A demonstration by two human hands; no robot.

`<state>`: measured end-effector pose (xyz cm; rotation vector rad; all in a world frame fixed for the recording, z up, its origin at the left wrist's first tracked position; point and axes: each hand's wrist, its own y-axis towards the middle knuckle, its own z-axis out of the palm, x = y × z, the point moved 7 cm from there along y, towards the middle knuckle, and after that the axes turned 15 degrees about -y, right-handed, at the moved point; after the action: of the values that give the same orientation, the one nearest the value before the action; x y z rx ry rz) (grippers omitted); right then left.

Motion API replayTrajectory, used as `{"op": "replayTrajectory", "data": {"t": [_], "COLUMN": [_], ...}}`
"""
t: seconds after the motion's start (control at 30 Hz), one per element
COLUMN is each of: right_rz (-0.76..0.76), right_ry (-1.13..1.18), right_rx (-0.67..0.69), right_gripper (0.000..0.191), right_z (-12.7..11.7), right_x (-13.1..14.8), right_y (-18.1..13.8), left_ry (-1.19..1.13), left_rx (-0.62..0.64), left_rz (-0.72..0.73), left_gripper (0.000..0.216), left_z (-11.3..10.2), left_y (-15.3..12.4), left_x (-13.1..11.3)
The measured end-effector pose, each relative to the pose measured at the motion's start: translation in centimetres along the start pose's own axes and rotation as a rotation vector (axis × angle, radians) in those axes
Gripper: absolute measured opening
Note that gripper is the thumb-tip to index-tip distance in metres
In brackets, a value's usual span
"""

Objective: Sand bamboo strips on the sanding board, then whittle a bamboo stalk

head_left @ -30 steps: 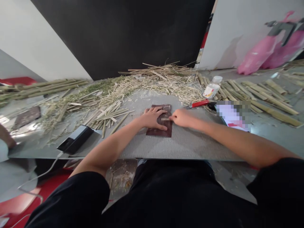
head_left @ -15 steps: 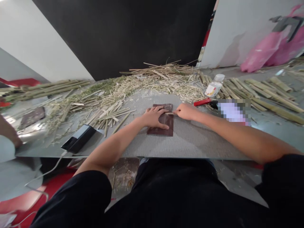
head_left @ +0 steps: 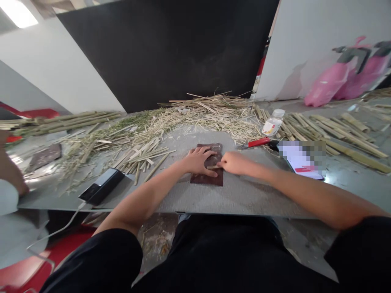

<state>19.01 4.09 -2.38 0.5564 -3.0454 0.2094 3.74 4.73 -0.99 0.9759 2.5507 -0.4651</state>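
Observation:
My left hand (head_left: 198,161) lies spread on a dark brown flat sheet (head_left: 207,180) at the middle of the table's near side. Its thumb and forefinger form a gap over the sheet. Within that gap runs a short pale bamboo strip (head_left: 213,167), lying across the sheet. My right hand (head_left: 234,162) is closed at the sheet's right edge, pinching the right end of this strip. Whether the left fingers press on the strip's other end cannot be made out. Beyond the right hand lies a red-handled knife (head_left: 258,142), touched by neither hand.
Loose bamboo strips (head_left: 146,156) and a heap of shavings (head_left: 195,116) lie behind and left. A black device (head_left: 102,187) with a cable sits front left. Rightward are a phone (head_left: 305,165), a white-capped bottle (head_left: 273,123), split bamboo (head_left: 351,140) and pink sprayers (head_left: 331,81). Another person's arm (head_left: 11,167) shows far left.
The camera view has tilted up, so everything sits lower in the picture. My right hand has moved nearer to me and slightly left with the bamboo strip. The left hand stays on the sheet.

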Motion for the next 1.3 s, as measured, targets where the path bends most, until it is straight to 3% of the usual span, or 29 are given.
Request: {"op": "replayTrajectory", "data": {"t": [0.1,0.27,0.4,0.57,0.73,0.87,1.03,1.2,1.3], "right_rz": [0.132,-0.043,0.132,-0.026,0.112,-0.024,0.110,-0.017,0.115], "right_ry": [-0.050,-0.011,-0.043,-0.008,-0.085,-0.068,-0.098,-0.081,-0.092], "right_rx": [-0.020,-0.006,-0.025,-0.019,-0.045,-0.057,-0.059,-0.054,-0.043], "right_gripper": [0.045,0.044,0.044,0.043,0.045,0.045,0.044,0.046,0.045], "right_z": [-0.2,0.0,-0.3,0.0,-0.3,-0.1,-0.6,-0.4,-0.5], "right_x": [-0.9,0.8,-0.9,0.8,-0.6,0.5,-0.5,0.2,-1.2], "right_y": [0.0,-0.2,0.0,-0.2,0.3,0.3,0.1,0.2,0.6], "left_ry": [0.001,-0.002,-0.009,0.014,0.021,0.008,0.002,0.004,0.002], "left_rx": [-0.003,0.024,0.019,-0.001,-0.023,-0.017,-0.024,-0.016,-0.015], "left_rz": [-0.022,0.000,-0.033,-0.003,-0.009,0.003,-0.025,-0.003,-0.020], "left_gripper": [0.114,0.108,0.114,0.108,0.111,0.110,0.115,0.110,0.115], "left_z": [0.0,0.1,0.1,0.0,0.0,0.1,0.1,0.1,0.1], "left_y": [0.0,0.1,0.1,0.1,0.2,0.3,0.4,0.4,0.5], "left_x": [0.2,0.2,0.4,0.2,0.6,0.6,0.8,0.7,0.8]}}
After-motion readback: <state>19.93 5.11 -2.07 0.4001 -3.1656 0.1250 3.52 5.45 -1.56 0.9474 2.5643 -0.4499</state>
